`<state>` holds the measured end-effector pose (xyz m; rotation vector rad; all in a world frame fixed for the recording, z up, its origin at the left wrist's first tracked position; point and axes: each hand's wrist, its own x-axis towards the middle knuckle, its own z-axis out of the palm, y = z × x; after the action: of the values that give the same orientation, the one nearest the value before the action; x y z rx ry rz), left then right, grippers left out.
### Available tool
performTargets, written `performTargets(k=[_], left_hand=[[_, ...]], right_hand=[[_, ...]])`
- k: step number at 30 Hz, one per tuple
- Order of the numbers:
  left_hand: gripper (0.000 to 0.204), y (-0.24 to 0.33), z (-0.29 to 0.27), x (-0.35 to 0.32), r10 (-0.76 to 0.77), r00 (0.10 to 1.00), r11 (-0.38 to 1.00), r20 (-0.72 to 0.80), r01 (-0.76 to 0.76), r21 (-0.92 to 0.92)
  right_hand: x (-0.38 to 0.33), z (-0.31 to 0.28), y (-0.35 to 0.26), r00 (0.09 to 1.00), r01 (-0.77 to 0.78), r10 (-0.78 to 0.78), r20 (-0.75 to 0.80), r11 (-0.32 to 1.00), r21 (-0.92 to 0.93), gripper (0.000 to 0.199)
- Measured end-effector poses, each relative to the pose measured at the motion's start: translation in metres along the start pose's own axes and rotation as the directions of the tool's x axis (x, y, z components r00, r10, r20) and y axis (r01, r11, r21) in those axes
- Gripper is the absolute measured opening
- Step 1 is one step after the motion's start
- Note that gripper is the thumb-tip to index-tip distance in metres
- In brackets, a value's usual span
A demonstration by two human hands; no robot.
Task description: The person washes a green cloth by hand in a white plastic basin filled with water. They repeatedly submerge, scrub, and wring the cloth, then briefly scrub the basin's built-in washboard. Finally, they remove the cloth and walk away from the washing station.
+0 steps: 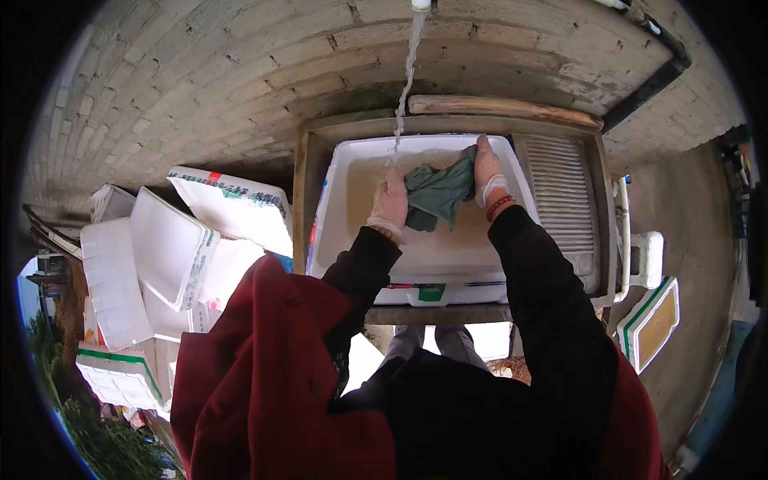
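A dark green cloth (436,196) hangs above the murky water inside a white foam box (352,156). My left hand (390,202), in a thin pale glove, grips the cloth's left edge. My right hand (486,170), also gloved with a red band at the wrist, holds its upper right corner. A stream of water (406,80) falls from a tap at the top into the box, just above my left hand. The box sits in a stone sink (301,192).
A ribbed washboard slope (562,200) fills the sink's right side. A wooden stick (500,108) lies along the back rim. Stacked white foam boxes and lids (160,272) pile up at the left. Another foam box (650,324) stands at the right by a brick wall (200,72).
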<state>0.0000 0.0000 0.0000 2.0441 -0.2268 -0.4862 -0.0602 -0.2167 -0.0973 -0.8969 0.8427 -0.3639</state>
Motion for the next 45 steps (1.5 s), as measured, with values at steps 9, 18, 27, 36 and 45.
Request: performTargets(k=[9, 18, 27, 36, 45], left_hand=[[0.059, -0.098, -0.043, 0.069, -0.103, 0.980, 0.982, -0.169, 0.073, -0.172], [0.053, -0.077, -0.079, 0.038, -0.290, 0.899, 0.821, 0.327, 0.409, -0.397], [0.055, -0.067, -0.094, 0.043, -0.251, 0.895, 0.795, 0.369, 0.408, -0.449], [0.072, -0.052, -0.050, 0.045, -0.336, 0.848, 0.638, 0.410, 0.525, -0.564], [0.063, -0.022, 0.010, 0.024, -0.089, 0.792, 0.019, 0.603, 0.607, -0.794]], right_hand=[[-0.025, -0.024, -0.003, 0.885, 0.416, -0.259, 0.386, 0.069, -0.907, 0.031], [0.001, 0.066, 0.095, 0.866, 0.428, 0.393, 0.308, -0.266, -0.864, 0.071], [0.008, 0.082, 0.091, 0.822, 0.519, 0.385, 0.418, -0.207, -0.829, 0.033], [-0.118, 0.154, -0.124, 0.542, 0.603, 0.115, 0.832, 0.637, -0.481, 0.014], [-0.152, 0.114, -0.095, 0.910, 0.058, -0.010, 0.415, 0.993, -0.102, 0.027]])
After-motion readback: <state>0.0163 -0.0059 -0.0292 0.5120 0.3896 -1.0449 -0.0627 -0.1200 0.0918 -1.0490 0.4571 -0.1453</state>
